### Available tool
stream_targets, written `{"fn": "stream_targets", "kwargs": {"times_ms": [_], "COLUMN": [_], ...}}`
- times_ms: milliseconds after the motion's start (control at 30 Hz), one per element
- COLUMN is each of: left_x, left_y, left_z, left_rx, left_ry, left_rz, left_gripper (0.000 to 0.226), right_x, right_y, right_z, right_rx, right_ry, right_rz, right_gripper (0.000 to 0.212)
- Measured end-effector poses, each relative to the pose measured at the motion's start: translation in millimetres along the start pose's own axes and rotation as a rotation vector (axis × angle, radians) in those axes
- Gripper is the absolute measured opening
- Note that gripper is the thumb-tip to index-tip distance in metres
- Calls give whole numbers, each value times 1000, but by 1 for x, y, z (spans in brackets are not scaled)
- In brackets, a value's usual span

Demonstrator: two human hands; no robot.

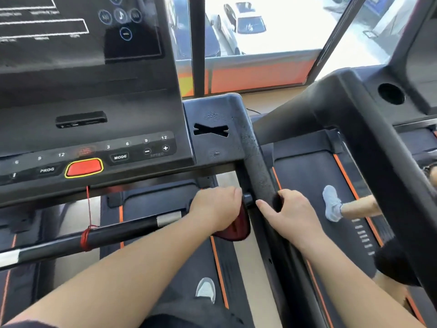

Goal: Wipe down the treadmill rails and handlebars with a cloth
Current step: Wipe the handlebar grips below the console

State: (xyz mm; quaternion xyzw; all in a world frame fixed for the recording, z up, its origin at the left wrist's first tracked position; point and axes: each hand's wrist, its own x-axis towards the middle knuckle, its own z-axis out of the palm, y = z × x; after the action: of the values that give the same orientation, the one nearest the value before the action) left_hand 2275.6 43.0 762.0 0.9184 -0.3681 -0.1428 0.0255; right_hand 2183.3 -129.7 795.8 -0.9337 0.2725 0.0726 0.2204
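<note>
My left hand (216,207) grips the right end of the black horizontal handlebar (118,233), with a dark red cloth (236,227) bunched under the palm and showing below the hand. My right hand (289,213) is wrapped around the black foam-covered side rail (256,159), thumb to the left and fingers curled round its right side. The two hands are close together where the handlebar meets the side rail.
The console (94,129) with a red stop button (84,168) sits above the handlebar. A red safety cord (88,230) is wound round the bar. A second treadmill (369,119) stands on the right, with another person's leg and shoe (332,203) on its belt.
</note>
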Motion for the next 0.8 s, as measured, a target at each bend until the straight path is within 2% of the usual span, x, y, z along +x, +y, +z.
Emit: {"fn": "stream_targets", "kwargs": {"times_ms": [67, 133, 233, 267, 300, 433, 500, 533, 600, 633, 700, 733, 800], "left_x": [2, -18, -35, -30, -22, 15, 33, 31, 5, -16, -47, -45, -26], "left_y": [6, 20, 37, 34, 29, 7, 0, 6, 29, 39, 43, 35, 18], "left_z": [3, 9, 30, 28, 21, -7, -9, -7, 5, 15, 33, 38, 31], "left_rx": [-44, -66, -50, -51, -34, -48, -149, -139, -95, -101, -45, 10, 99], "left_ry": [38, 100, 208, 212, 203, -11, -134, -103, 100, 152, 252, 262, 228], "left_rz": [-106, -217, -158, -140, -117, 68, -28, -74, -165, -176, -101, -50, -14], "left_gripper": [28, 33, 48, 46, 40, 30, 32, 31, 30, 37, 66, 72, 66], "right_x": [1, 0, -4, -5, -6, -7, -9, -9, -10, -11, -13, -13, -13], "right_y": [-2, -5, -8, -7, -8, -10, -11, -11, -12, -12, -13, -13, -13], "right_z": [-2, -5, -6, -5, -5, -6, -6, -6, -7, -7, -6, -5, -6], "right_rx": [-20, -47, -67, -70, -74, -81, -72, -69, -67, -66, -64, -68, -77], "right_ry": [-22, -33, -1, 8, 9, 6, 2, -1, -1, 2, 11, 17, 14], "right_rz": [-4, -7, -14, -19, -23, -23, -22, -18, -10, -10, -7, -5, -9], "right_gripper": [53, 52, 52, 51, 51, 53, 55, 55, 54, 54, 54, 54, 54]}}
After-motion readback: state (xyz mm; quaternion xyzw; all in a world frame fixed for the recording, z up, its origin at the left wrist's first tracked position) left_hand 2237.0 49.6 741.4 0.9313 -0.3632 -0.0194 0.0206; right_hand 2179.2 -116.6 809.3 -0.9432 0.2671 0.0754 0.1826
